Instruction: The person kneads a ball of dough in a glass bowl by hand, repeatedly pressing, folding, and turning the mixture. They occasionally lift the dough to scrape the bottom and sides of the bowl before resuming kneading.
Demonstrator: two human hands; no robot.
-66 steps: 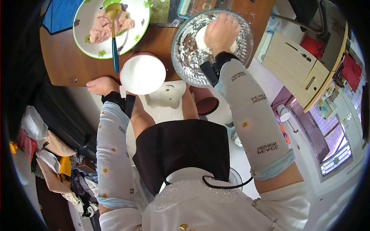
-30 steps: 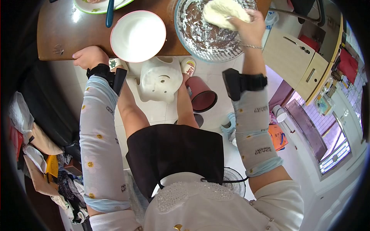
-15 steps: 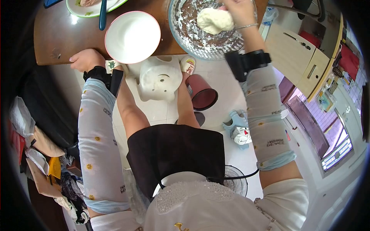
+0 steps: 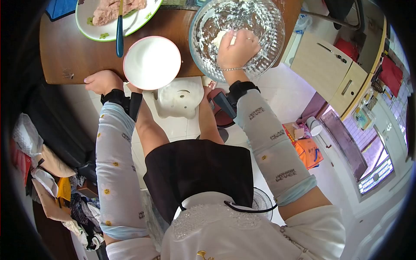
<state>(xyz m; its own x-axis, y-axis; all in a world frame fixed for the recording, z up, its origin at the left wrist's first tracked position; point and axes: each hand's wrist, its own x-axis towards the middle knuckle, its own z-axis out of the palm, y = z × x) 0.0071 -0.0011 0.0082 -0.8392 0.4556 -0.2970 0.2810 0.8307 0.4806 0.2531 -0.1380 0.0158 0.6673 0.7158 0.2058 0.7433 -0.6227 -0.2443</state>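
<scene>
Inside the large clear glass bowl (image 4: pixel 273 47), my right hand (image 4: pixel 239 48) is closed over a lump of pale dough (image 4: pixel 220 39), fingers curled and knuckles up. Most of the dough is hidden beneath the hand. White floury bits cling to the bowl's inside. My left hand (image 4: pixel 105 82) rests at the front edge of the brown wooden table (image 4: pixel 60 52), closed on that edge, with some fingers hidden. Between the two hands, a white bowl with a pink rim (image 4: pixel 151 63) sits at the table edge, nearer my left hand.
Behind the white bowl lies a green-rimmed plate (image 4: pixel 97 32) of pinkish ground meat (image 4: pixel 113 11), with a blue-handled utensil (image 4: pixel 120 39) across it. A white plastic stool (image 4: pixel 180 97) and a dark red bin (image 4: pixel 221 112) stand below the table. Pale cabinets (image 4: pixel 323 65) are at right.
My right hand has gone from holding the dough up over the bowl's right side to down on it near the middle. My left hand stays at the table edge. The view has shifted slightly.
</scene>
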